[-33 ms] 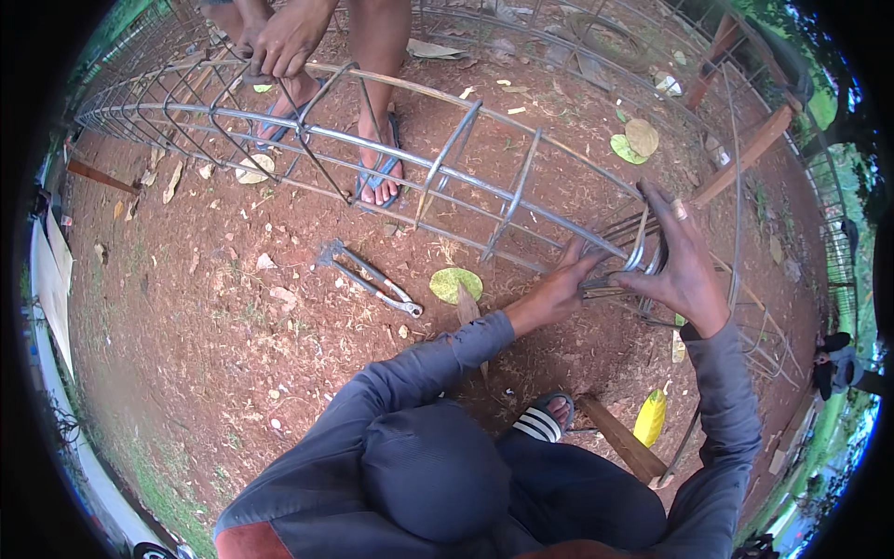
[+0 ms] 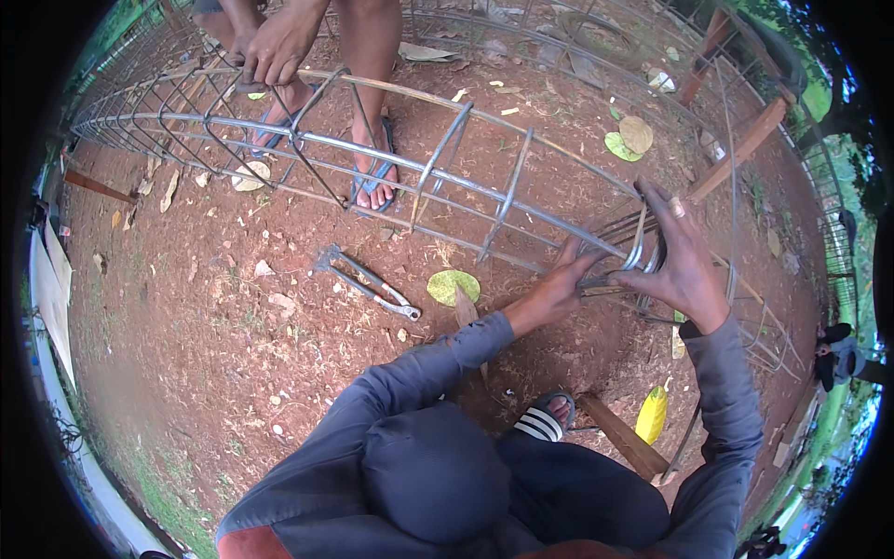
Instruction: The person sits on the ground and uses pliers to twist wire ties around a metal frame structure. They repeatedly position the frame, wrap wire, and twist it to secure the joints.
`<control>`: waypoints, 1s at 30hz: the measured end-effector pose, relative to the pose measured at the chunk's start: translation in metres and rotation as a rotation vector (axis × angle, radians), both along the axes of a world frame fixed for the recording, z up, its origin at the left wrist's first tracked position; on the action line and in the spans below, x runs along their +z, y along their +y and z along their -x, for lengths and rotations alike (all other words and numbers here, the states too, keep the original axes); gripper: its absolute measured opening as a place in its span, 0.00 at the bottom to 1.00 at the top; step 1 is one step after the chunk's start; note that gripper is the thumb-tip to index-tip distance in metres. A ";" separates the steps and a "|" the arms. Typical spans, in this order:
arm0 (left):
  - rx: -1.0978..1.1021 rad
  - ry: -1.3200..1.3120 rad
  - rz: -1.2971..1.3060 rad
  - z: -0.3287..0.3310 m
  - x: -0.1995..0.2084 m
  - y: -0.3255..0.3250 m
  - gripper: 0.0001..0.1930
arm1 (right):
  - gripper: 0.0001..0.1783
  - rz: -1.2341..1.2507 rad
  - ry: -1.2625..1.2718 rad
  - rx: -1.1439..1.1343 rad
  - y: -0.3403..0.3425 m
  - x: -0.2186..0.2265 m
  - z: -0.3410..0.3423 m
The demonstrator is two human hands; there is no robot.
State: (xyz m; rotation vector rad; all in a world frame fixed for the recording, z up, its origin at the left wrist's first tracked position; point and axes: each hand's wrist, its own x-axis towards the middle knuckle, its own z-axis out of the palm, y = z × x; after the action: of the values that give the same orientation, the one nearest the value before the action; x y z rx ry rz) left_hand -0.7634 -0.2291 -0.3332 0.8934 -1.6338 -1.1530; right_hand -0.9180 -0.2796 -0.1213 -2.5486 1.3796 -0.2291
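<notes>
A long rebar cage (image 2: 358, 144) of lengthwise bars and square stirrups slants across from the far left to my hands. My left hand (image 2: 559, 291) is closed round bars near its right end. There my right hand (image 2: 687, 265) grips a bunch of steel stirrups (image 2: 637, 250) between thumb and fingers, with the thumb at their near side and the fingers at the far corner. The bunched stirrups partly hide the fingertips. A pair of end-cutting pincers (image 2: 365, 279) lies on the soil, left of my left hand and apart from it.
A co-worker's hands (image 2: 270, 54) hold the cage's far left part; their sandalled foot (image 2: 374, 182) stands beneath it. A wooden post (image 2: 745, 149) rises at the right, and a wooden stake (image 2: 624, 438) lies by my sandal (image 2: 545, 417). More steel mesh (image 2: 521, 23) runs along the back.
Both my hands keep the same grip on the cage and stirrups. The whole view has shifted very slightly; the co-worker's hands stay on the cage.
</notes>
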 end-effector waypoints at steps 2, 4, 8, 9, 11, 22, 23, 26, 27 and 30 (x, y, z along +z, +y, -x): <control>0.019 0.063 -0.014 0.005 0.000 -0.005 0.39 | 0.65 0.008 0.020 -0.003 -0.003 0.003 0.005; 0.073 0.089 -0.004 0.006 -0.001 -0.003 0.36 | 0.65 -0.018 0.037 -0.003 -0.003 0.003 0.015; 0.229 0.132 0.049 0.005 -0.001 -0.001 0.32 | 0.67 -0.005 0.061 0.015 -0.003 0.002 0.025; 0.258 0.106 0.062 0.002 -0.002 -0.001 0.31 | 0.68 -0.013 0.054 0.012 -0.002 0.001 0.024; 0.293 0.098 0.081 -0.004 -0.003 -0.002 0.30 | 0.70 -0.028 0.072 -0.005 0.000 0.001 0.018; 0.275 -0.024 -0.100 -0.020 0.005 0.014 0.37 | 0.71 0.144 -0.123 0.311 -0.033 0.000 -0.115; 0.282 -0.041 -0.070 -0.022 0.007 0.016 0.38 | 0.69 0.120 -0.128 0.308 -0.035 -0.004 -0.121; 0.323 -0.069 -0.008 -0.029 0.026 0.023 0.40 | 0.65 0.049 -0.159 0.297 -0.037 -0.011 -0.135; 0.348 -0.072 0.000 -0.033 0.029 0.023 0.39 | 0.64 0.031 -0.188 0.291 -0.035 -0.009 -0.136; 0.336 -0.094 0.014 -0.042 0.040 0.028 0.41 | 0.62 -0.028 -0.160 0.243 -0.032 -0.006 -0.134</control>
State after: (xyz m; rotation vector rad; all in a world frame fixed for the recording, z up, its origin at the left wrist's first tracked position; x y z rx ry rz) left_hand -0.7214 -0.2011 -0.2934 1.1769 -1.4918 -0.8768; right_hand -0.7844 -0.3119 -0.1273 -2.5802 0.9993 -0.3576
